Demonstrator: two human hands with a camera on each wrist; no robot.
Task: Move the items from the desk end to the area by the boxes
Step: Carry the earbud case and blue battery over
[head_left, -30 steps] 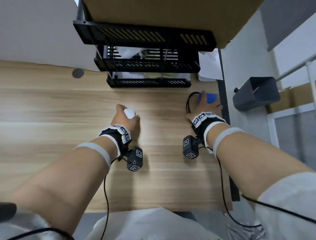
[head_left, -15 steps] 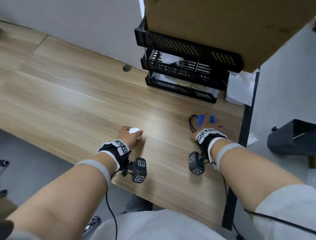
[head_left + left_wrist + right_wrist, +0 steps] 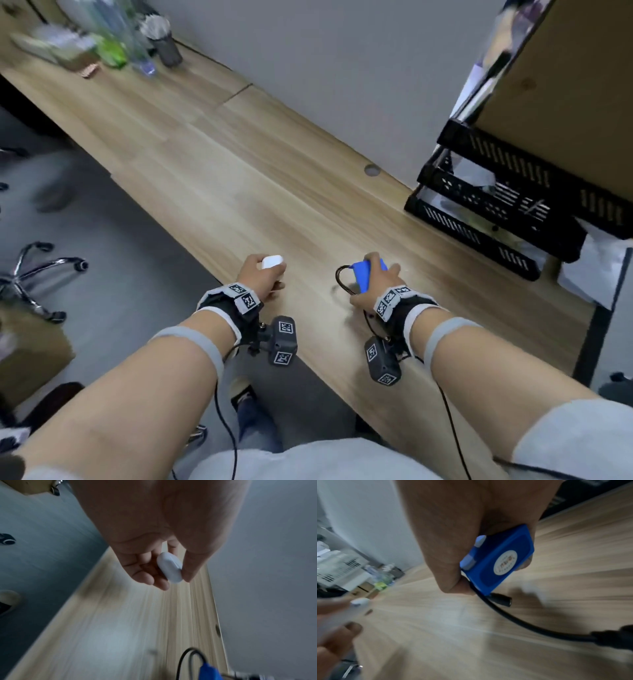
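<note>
Left hand (image 3: 265, 274) pinching white case (image 3: 169, 568); right hand (image 3: 375, 284) gripping blue device (image 3: 498, 559), dangling black cable (image 3: 513, 619). Both above desk (image 3: 239, 192), far from blurred, probable boxes (image 3: 54, 48). Carry level; mind cable.

- The desk (image 3: 239, 192) is pale wood-grain, smooth, with a soft sheen.
- The case (image 3: 169, 568) is glossy white plastic.
- The blue box (image 3: 501, 559) is matt plastic with a paper-like round label.
- The cable (image 3: 513, 620) looks rubbery black.
- The trays (image 3: 496, 205) are matt black, perforated.
</note>
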